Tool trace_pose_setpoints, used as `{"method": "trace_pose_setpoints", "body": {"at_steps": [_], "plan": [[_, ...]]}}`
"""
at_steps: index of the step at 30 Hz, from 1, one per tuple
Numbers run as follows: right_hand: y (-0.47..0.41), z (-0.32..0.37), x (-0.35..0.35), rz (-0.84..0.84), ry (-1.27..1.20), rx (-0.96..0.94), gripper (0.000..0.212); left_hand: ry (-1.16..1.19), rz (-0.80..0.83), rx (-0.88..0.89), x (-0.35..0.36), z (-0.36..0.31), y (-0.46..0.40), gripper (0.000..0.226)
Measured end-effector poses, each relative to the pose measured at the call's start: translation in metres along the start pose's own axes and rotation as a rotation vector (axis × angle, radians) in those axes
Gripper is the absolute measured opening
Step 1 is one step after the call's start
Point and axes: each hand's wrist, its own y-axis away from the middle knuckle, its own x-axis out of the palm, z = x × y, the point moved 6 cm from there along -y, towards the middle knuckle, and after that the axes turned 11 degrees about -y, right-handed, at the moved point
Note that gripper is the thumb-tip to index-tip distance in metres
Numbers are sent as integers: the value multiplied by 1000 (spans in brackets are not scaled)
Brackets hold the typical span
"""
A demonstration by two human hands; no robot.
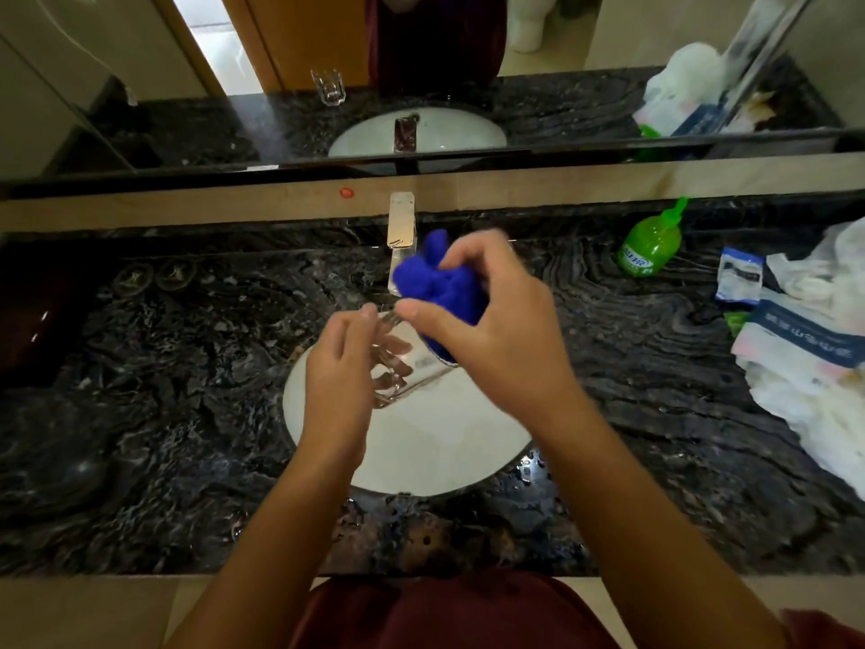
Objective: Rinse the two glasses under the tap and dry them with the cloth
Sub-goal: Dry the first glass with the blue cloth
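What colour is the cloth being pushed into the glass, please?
The cloth is deep blue, gripped by the right hand; the head view shows it best.

Nothing can be read for certain. Right of the right hand (503, 330), the green bottle (649, 248) carries a white label with blurred lettering. Farther right, a blue band on the white packet (805, 341) bears pale characters, too smeared to make out.

1. The left hand (339, 367) grips a clear drinking glass (402, 367), tilted over the white oval sink (421, 452).
2. The right hand (496, 330) pinches a bunched blue cloth (437, 283), pushed into the glass's mouth.
3. A chrome tap (401, 227) stands behind; a green pump bottle (650, 243) sits on the dark marbled counter (164, 391).
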Motion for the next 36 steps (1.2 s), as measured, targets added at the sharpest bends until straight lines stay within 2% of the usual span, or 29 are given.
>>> {"method": "trace_pose_setpoints", "body": {"at_steps": [2, 5, 8, 10, 12, 14, 17, 19, 21, 22, 24, 27, 31, 33, 36], "plan": [[6, 2, 7, 96, -89, -8, 25, 39, -7, -38, -6, -1, -7, 37], [10, -4, 7, 295, -169, 44, 30, 91, 58, -70, -16, -7, -18, 52], [8, -10, 1, 375, -40, 51, 30, -13, 159, 73, -17, -23, -24, 51], [5, -10, 5, 458, 164, 8, 32, -125, 200, 192, -14, -37, -24, 36], [6, -13, 14, 535, 341, -36, 41, -306, 225, 321, -7, -47, -22, 38], [5, -12, 19, 474, 330, -22, 40, -340, 194, 387, -3, -49, -19, 41], [5, -9, 16, 319, 206, 23, 31, -285, 100, 440, -1, -53, -11, 41], [3, -11, 14, 337, 127, 120, 34, -323, 43, 515, -4, -55, -7, 34], [3, -18, 13, 432, -16, 301, 32, -381, 5, 613, -6, -60, -3, 26], [4, -20, 12, 481, -142, 401, 26, -404, 4, 663, -6, -62, 0, 22], [11, -23, 13, 533, -466, 549, 34, -425, 3, 758, -6, -67, 5, 16], [22, -23, 17, 515, -799, 561, 52, -381, -41, 854, -11, -74, 6, 15], [28, -19, 27, 317, -1235, 601, 42, -228, -85, 918, -14, -73, 8, 14], [31, -18, 31, 256, -1286, 633, 40, -177, -74, 922, -12, -68, 10, 13], [38, -17, 31, 343, -1168, 593, 44, -182, -59, 823, -12, -67, 4, 19]]}}
